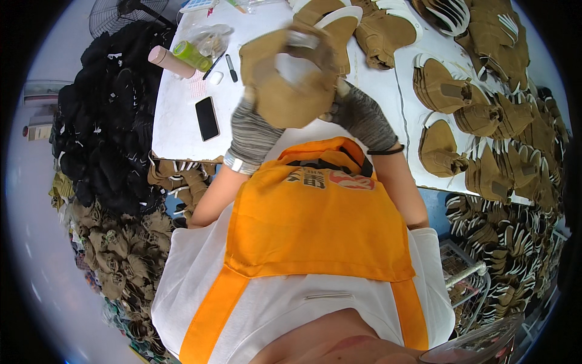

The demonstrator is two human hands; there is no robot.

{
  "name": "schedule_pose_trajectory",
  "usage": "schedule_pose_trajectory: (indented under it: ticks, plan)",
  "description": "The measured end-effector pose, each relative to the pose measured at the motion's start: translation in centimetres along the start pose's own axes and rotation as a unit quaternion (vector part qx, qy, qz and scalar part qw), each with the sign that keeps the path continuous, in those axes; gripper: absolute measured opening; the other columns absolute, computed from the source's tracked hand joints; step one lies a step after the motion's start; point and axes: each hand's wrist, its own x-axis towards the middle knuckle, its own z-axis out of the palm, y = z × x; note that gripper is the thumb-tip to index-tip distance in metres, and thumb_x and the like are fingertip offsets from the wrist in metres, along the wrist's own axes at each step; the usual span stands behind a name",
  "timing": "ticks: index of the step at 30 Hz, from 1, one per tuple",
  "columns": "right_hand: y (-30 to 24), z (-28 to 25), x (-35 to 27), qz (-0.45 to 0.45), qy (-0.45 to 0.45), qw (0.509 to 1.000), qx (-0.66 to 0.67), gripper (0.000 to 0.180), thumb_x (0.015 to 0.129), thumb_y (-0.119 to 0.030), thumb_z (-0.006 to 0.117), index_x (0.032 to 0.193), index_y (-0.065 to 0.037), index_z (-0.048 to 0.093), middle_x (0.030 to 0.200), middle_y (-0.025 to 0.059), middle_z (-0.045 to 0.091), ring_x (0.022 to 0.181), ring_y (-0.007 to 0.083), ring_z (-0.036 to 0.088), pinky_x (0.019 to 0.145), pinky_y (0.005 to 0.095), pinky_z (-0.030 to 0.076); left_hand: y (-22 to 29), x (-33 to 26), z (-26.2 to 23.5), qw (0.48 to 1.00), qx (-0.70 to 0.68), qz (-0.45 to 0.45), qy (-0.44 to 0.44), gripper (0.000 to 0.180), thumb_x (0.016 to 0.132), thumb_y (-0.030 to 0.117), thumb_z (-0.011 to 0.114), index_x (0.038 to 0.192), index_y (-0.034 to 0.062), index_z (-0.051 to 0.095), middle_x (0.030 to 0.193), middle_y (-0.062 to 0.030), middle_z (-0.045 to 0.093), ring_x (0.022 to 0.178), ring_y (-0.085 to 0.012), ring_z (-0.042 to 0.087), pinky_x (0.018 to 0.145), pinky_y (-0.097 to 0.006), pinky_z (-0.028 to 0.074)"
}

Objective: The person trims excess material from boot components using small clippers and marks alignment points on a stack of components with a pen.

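A tan boot upper (288,103) is between my two hands over the near edge of the white table; its top is smeared by motion. My left hand (254,130), in a grey striped knit glove, grips its left side. On its right side my right hand (357,118), gloved alike, closes with the fingertips at the edge. Both hands' fingers are partly hidden by the upper. Just beyond it lie more tan uppers with white edges (337,31), and another boot upper (382,36) sits to their right.
On the table's left lie a black phone (207,119), a marker (231,68), a pink bottle (171,62) and a green bottle (192,56). Stacked tan uppers (441,85) line the right. Black uppers (109,121) are heaped left of the table; a wire cart (467,279) stands at lower right.
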Motion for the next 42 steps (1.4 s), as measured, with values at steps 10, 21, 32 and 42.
schedule_pose_trajectory:
  ticks: [10, 21, 32, 42]
  plan:
    - [11.6, -17.0, -9.7, 0.284, 0.329, 0.584, -0.685, 0.034, 0.080, -0.027, 0.068, 0.106, -0.007, 0.061, 0.095, 0.0181, 0.066, 0.097, 0.0349, 0.062, 0.083, 0.0434, 0.050, 3.0, -0.6, 0.2, 0.693, 0.682, 0.203, 0.120, 0.046, 0.097, 0.025, 0.048, 0.138, 0.0060, 0.039, 0.131, -0.0104, 0.054, 0.118, -0.0252, 0.053, 0.099, -0.039, 0.045]
    - [6.5, -6.7, -4.4, -0.070, 0.351, 0.932, -0.053, 0.028, 0.096, -0.030, 0.055, 0.107, -0.004, 0.056, 0.089, 0.0056, 0.063, 0.072, 0.0123, 0.060, 0.068, 0.0271, 0.049, 2.9, -0.8, 2.6, 0.433, 0.867, 0.233, 0.083, 0.047, 0.093, 0.019, 0.058, 0.134, 0.0032, 0.042, 0.125, -0.0104, 0.057, 0.111, -0.0230, 0.058, 0.091, -0.033, 0.049]
    - [-3.9, 6.1, -1.7, -0.329, 0.160, 0.811, -0.457, 0.039, 0.089, -0.018, 0.060, 0.126, -0.008, 0.058, 0.099, 0.0120, 0.062, 0.090, 0.0299, 0.059, 0.079, 0.0371, 0.049, 1.8, -0.1, 2.7, 0.471, 0.859, 0.188, 0.074, 0.045, 0.094, 0.019, 0.054, 0.135, 0.0030, 0.042, 0.128, -0.0109, 0.055, 0.116, -0.0235, 0.054, 0.095, -0.034, 0.046]
    - [-3.0, 5.4, -1.0, -0.381, 0.192, 0.765, -0.483, 0.043, 0.081, -0.017, 0.068, 0.123, -0.013, 0.062, 0.081, 0.0061, 0.058, 0.070, 0.0227, 0.056, 0.064, 0.0325, 0.048, 1.5, -0.6, 3.7, 0.555, 0.808, 0.194, 0.026, 0.046, 0.096, 0.019, 0.049, 0.138, 0.0067, 0.037, 0.134, -0.0114, 0.050, 0.119, -0.0245, 0.052, 0.098, -0.036, 0.045]
